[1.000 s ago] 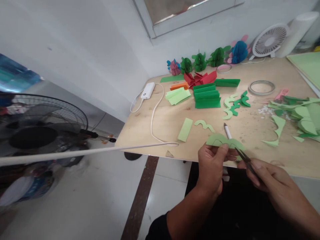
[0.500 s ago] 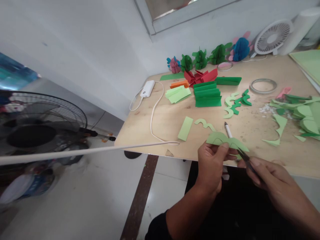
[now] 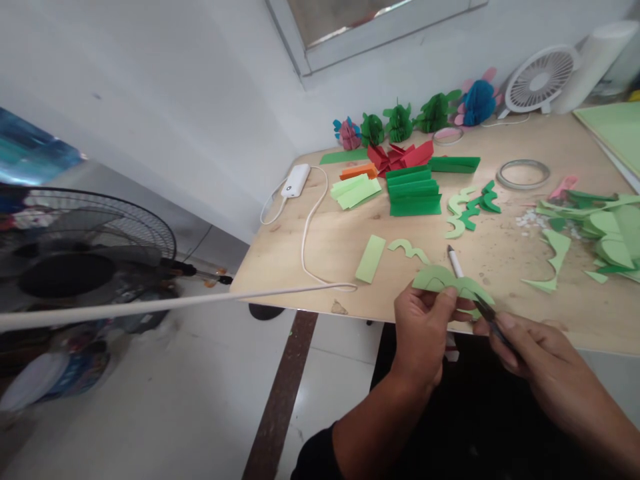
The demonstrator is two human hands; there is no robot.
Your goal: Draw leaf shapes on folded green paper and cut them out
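My left hand [image 3: 425, 320] pinches a light green paper piece [image 3: 433, 277] between thumb and fingers at the table's front edge. Curved lines are drawn on the paper, and its top edge is cut in a wavy shape. My right hand [image 3: 525, 343] is closed round dark scissors [image 3: 493, 320], whose blades meet the paper's right end. The fingers partly hide the scissor handles. Just behind the paper lies a white pen [image 3: 455, 260] with a dark tip. A wavy light green strip [image 3: 409, 249] and a light green rectangle [image 3: 371, 259] lie to the left.
Folded green paper [image 3: 414, 191], red paper [image 3: 400, 158] and pale green slips [image 3: 356, 191] lie further back. Paper scraps [image 3: 613, 240] cover the right side, near a tape roll [image 3: 523, 174]. A white cable [image 3: 304, 233] crosses the left, from a power bank [image 3: 297, 180]. Honeycomb paper figures [image 3: 399, 123] line the wall.
The scissor blades have shifted slightly to the left along the paper, with my right hand following. My left hand keeps its hold, and the camera view has moved a little.
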